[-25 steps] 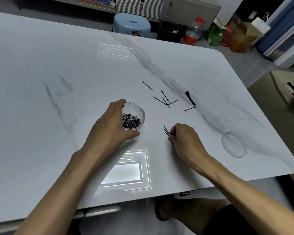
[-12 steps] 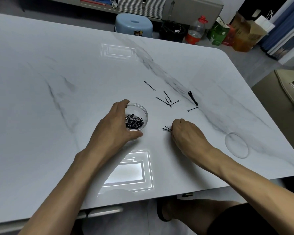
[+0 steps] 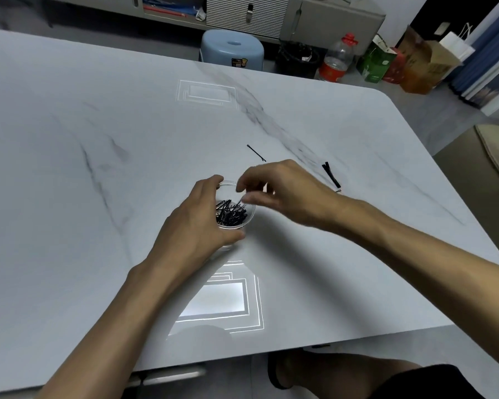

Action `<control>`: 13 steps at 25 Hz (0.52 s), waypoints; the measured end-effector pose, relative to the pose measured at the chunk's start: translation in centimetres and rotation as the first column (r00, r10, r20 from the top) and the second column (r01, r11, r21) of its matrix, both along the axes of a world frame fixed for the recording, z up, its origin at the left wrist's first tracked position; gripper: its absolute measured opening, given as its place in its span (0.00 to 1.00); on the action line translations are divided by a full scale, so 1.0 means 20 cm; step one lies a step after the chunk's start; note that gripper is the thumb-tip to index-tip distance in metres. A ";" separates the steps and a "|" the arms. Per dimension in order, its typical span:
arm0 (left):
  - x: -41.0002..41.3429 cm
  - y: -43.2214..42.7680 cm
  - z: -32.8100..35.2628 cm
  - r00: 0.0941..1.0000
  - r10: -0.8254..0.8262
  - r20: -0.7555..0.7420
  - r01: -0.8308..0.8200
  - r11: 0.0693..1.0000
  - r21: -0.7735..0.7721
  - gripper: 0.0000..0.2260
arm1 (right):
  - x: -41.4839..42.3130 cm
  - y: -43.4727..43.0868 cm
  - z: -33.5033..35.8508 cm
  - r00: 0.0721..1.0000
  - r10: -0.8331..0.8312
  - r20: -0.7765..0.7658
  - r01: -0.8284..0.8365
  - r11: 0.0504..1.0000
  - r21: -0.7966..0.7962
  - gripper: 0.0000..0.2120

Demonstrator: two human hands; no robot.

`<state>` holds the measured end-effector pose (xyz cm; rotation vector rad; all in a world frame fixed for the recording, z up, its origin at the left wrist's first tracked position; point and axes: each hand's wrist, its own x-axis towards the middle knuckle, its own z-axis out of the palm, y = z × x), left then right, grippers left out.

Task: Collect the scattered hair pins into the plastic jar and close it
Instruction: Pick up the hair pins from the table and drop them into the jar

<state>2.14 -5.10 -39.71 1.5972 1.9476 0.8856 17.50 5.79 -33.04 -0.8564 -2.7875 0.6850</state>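
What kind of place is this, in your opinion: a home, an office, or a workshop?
Probably an indoor work or storage room. A marble-patterned table stands near grey cabinets, and a blue plastic stool, a bottle and paper bags sit on the floor behind it.

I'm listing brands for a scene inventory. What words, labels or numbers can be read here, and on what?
No text here can be read.
On the blue stool, a sticker: too small and blurred to read.
On the plastic bottle, a red label: blurred, unreadable.
On the green carton, white print: too small to read.
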 end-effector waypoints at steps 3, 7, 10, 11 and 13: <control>-0.01 -0.01 0.00 1.000 0.011 -0.001 -0.011 1.000 0.002 0.40 | 0.10 0.17 -0.03 0.907 -0.370 -0.200 0.325 0.919 -0.224 0.03; -0.01 -0.01 0.00 1.000 0.015 0.002 -0.015 1.000 0.005 0.39 | 0.21 0.36 -0.18 0.750 -0.639 0.168 0.655 0.753 -0.057 0.17; -0.01 -0.01 0.01 1.000 0.019 -0.001 -0.019 1.000 0.006 0.39 | 0.14 0.35 -0.26 0.769 -0.623 0.143 0.634 0.771 -0.053 0.19; -0.01 -0.01 0.01 1.000 0.016 -0.005 -0.016 1.000 0.006 0.39 | 0.13 0.35 -0.28 0.775 -0.622 0.109 0.629 0.776 -0.050 0.14; -0.01 -0.01 0.01 1.000 0.012 -0.008 -0.012 1.000 0.006 0.40 | 0.11 0.34 -0.30 0.784 -0.616 0.078 0.618 0.786 0.010 0.04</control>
